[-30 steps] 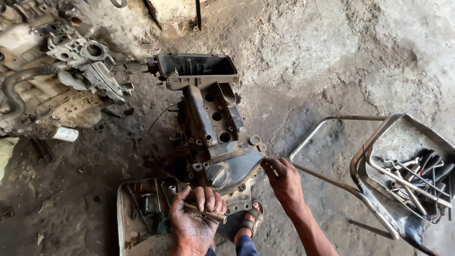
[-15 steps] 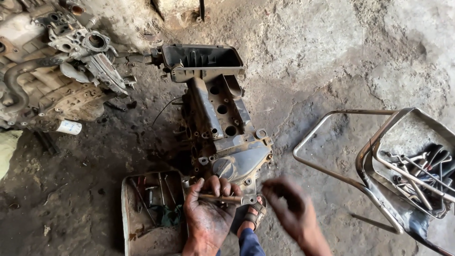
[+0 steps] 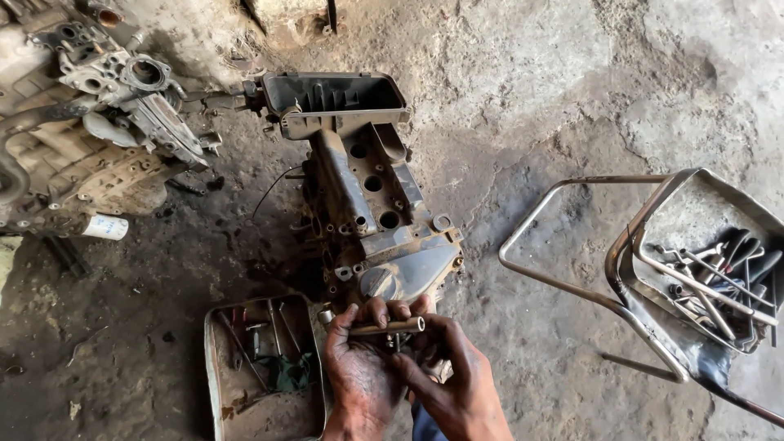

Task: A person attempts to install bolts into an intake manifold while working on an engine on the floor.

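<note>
Bare, oil-stained workshop floor (image 3: 555,106) seen from above

The cracked grey ground is lit by even daylight and darkened by grime towards the left. A bent metal-tube frame (image 3: 572,237) is set at the right, and a base of rough wall (image 3: 286,20) is glimpsed at the top edge.

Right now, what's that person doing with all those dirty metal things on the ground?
A person is crouched over a grimy engine part lying on the dirt floor. Both hands meet just below it: the left hand grips a thin metal tube-shaped tool, and the right hand touches its end. A tray of small tools sits to the left.
</note>
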